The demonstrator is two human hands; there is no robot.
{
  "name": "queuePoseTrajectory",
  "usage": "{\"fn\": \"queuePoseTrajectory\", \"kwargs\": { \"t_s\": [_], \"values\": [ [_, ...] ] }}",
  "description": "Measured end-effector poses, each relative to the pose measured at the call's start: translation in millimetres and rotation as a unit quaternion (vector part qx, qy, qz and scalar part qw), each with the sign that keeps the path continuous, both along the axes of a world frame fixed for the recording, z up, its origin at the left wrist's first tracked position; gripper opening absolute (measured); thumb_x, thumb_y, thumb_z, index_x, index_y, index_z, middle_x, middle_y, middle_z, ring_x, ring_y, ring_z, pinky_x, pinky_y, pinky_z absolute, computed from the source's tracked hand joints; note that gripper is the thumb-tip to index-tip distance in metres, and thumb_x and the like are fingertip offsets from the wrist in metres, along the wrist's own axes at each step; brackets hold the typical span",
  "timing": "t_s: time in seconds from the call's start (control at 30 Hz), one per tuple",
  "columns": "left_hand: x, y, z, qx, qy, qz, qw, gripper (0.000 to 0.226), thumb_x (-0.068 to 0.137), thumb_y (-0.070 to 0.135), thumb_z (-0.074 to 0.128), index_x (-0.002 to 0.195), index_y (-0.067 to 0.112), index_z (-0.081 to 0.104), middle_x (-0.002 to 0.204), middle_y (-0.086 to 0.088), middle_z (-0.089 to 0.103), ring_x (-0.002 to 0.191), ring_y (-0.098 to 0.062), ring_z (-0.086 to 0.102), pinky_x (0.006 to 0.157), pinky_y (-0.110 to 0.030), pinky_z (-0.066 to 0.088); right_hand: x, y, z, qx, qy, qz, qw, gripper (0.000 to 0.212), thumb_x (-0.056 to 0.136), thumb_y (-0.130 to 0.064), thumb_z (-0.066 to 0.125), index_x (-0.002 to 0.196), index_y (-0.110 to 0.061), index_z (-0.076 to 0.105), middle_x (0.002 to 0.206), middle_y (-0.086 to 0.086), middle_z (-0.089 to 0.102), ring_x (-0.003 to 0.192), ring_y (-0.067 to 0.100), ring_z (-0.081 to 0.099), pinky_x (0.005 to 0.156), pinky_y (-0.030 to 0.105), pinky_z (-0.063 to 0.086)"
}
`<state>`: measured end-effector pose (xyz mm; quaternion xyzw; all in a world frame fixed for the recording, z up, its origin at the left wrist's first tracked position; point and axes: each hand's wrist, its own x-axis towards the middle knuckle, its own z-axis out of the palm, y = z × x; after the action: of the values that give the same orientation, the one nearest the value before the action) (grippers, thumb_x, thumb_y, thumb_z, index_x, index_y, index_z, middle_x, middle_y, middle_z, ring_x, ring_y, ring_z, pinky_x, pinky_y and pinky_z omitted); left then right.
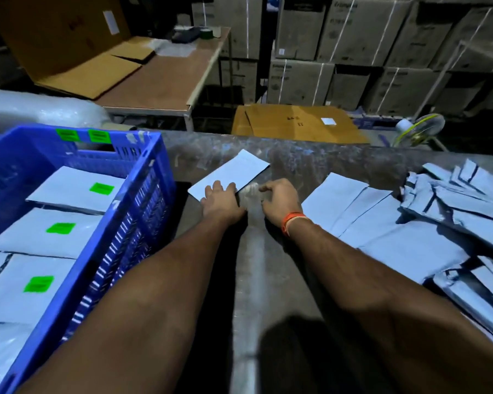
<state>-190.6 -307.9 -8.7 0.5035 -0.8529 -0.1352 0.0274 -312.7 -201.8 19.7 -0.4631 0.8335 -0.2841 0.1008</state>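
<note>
Pressing the near edge of the white envelope (235, 169) onto the bench (268, 265), my left hand (219, 196) lies flat with straight fingers. My right hand (279, 201) is curled just beside it; whether it pinches something, I cannot tell.

Left hand (221, 198) flat, palm down; right hand (279, 204) just beside it, fingers seemingly curled.

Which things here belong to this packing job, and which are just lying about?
In the job: flat pale-grey plastic mailer bag, pressed by left hand, right hand at its edge; blue plastic crate of green-labelled parcels; heap of empty grey mailers.
Lying about: flattened brown cardboard box; yellow-green fan; clear bubble-wrap roll.
</note>
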Motion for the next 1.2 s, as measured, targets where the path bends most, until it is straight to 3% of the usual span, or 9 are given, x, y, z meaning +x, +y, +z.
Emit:
{"fn": "queuePoseTrajectory", "kwargs": {
  "t_s": [0.2,0.3,0.43,0.63,0.83,0.93,1.0,1.1,1.2],
  "values": [
    [7.6,-19.5,-14.1,-0.077,0.012,-0.018,0.997,0.039,0.091,0.045,0.062,0.115,0.014,0.061,0.122,-0.013,0.056,0.116,-0.036,0.048,0.094,-0.042,0.044,-2.3,-2.3,-16.7,-0.026,-0.030,0.004,0.999,0.031,0.084,-0.002,0.058,0.110,-0.008,0.073,0.128,0.013,0.054,0.098,0.024,0.068,0.101,0.031,0.050],
    [10.2,-27.4,-13.9,-0.125,0.008,-0.029,0.992,0.021,0.093,0.020,0.054,0.109,0.010,0.060,0.114,-0.013,0.062,0.110,-0.035,0.055,0.082,-0.039,0.043,-0.5,-0.4,-25.2,-0.032,-0.047,0.006,0.998,0.031,0.083,0.002,0.058,0.109,-0.005,0.072,0.125,0.013,0.054,0.096,0.022,0.069,0.093,0.017,0.046],
    [16.7,-17.9,-12.2,-0.174,-0.001,-0.039,0.984,0.020,0.090,0.015,0.051,0.108,0.013,0.058,0.113,-0.009,0.064,0.109,-0.034,0.056,0.072,-0.038,0.037,3.2,3.7,-30.1,-0.040,-0.065,0.003,0.997,0.033,0.083,0.003,0.059,0.111,-0.005,0.072,0.125,0.011,0.056,0.097,0.014,0.065,0.086,0.007,0.038],
    [38.1,14.0,-7.4,-0.087,0.116,-0.035,0.989,0.017,0.087,0.027,0.053,0.098,0.018,0.063,0.104,-0.010,0.068,0.103,-0.036,0.060,0.083,-0.043,0.049,9.1,20.1,-26.5,-0.047,-0.044,-0.013,0.998,0.041,0.078,0.001,0.058,0.116,-0.011,0.071,0.123,0.011,0.059,0.110,0.022,0.062,0.102,0.021,0.043],
    [79.1,71.8,-6.1,-0.013,0.174,-0.033,0.984,0.028,0.080,0.039,0.046,0.096,0.024,0.064,0.095,-0.010,0.072,0.094,-0.033,0.065,0.080,-0.039,0.054,25.3,73.3,-4.2,-0.090,-0.041,-0.067,0.993,0.047,0.074,0.006,0.054,0.114,-0.013,0.069,0.127,0.010,0.054,0.113,0.022,0.054,0.094,0.005,0.029],
    [104.9,100.3,-2.4,0.036,0.195,-0.056,0.979,0.034,0.077,0.047,0.039,0.091,0.026,0.062,0.090,-0.005,0.073,0.089,-0.030,0.066,0.077,-0.037,0.054,31.9,112.0,5.3,-0.050,0.032,-0.041,0.997,0.065,0.066,-0.006,0.058,0.129,-0.022,0.058,0.138,0.008,0.050,0.129,0.029,0.043,0.109,0.034,0.038],
    [119.2,114.4,4.7,0.060,0.200,-0.074,0.975,0.033,0.079,0.046,0.038,0.080,0.021,0.059,0.086,-0.007,0.071,0.086,-0.029,0.064,0.075,-0.037,0.051,39.7,138.0,13.9,0.005,0.071,0.002,0.997,0.072,0.064,-0.016,0.061,0.135,-0.029,0.054,0.138,0.004,0.052,0.132,0.028,0.042,0.105,0.046,0.040],
    [139.1,132.4,20.7,0.099,0.252,-0.081,0.959,0.032,0.080,0.042,0.040,0.063,0.017,0.049,0.074,-0.008,0.063,0.078,-0.027,0.060,0.072,-0.037,0.045,56.9,173.1,26.9,0.114,0.124,0.039,0.985,0.062,0.071,-0.019,0.067,0.130,-0.036,0.058,0.124,-0.005,0.064,0.125,0.022,0.053,0.089,0.032,0.031],
    [157.6,146.3,30.2,0.142,0.297,-0.093,0.940,0.031,0.079,0.038,0.044,0.059,0.016,0.053,0.070,-0.006,0.062,0.069,-0.019,0.056,0.067,-0.035,0.041,69.5,202.8,38.4,0.069,0.081,0.037,0.994,0.054,0.073,-0.016,0.069,0.124,-0.033,0.062,0.120,-0.011,0.067,0.116,0.015,0.061,0.091,0.028,0.037]
  ]
}}
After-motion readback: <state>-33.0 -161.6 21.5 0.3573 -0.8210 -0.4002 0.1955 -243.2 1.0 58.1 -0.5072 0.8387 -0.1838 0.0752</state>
